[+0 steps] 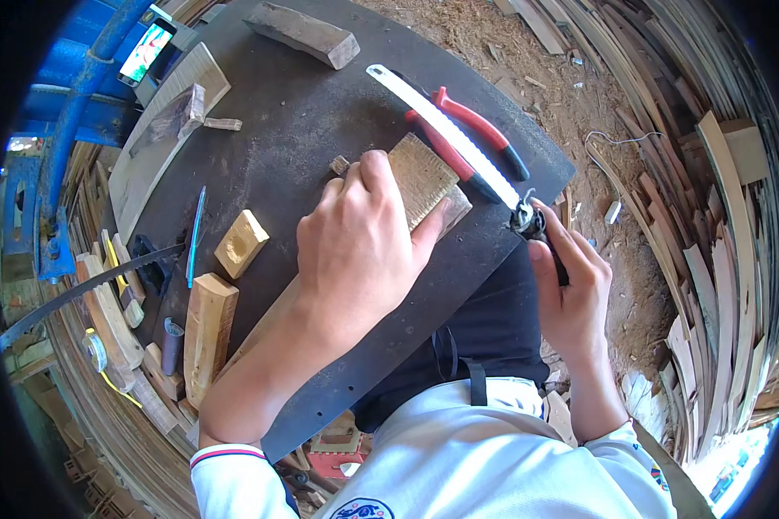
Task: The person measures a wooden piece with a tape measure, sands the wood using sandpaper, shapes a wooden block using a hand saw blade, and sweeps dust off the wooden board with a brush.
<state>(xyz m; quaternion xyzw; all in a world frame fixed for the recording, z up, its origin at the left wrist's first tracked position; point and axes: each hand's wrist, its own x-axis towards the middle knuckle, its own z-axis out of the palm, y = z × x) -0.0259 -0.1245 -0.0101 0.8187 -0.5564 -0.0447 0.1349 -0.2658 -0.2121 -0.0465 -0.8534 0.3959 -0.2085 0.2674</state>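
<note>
My left hand point(355, 233) is closed over a wooden block point(422, 177) on the dark tabletop, thumb along its near right side. A second piece of wood shows under the block's right edge. My right hand point(573, 281) grips the dark handle of a handsaw point(441, 134) just off the table's right edge. The saw's bright toothed blade slants up and left over the table, apart from the block. Beneath and beside the blade lies a red-handled tool point(480, 130) with dark grip ends; its head is mostly hidden.
Left of my arm lie a small hollowed block point(242, 244), a blue pen-like stick point(196, 238) and a longer wooden piece point(209, 329). A wooden bar point(303, 35) sits at the far edge. Stacked wood strips point(710, 259) line the right; a lit phone point(147, 50) stands far left.
</note>
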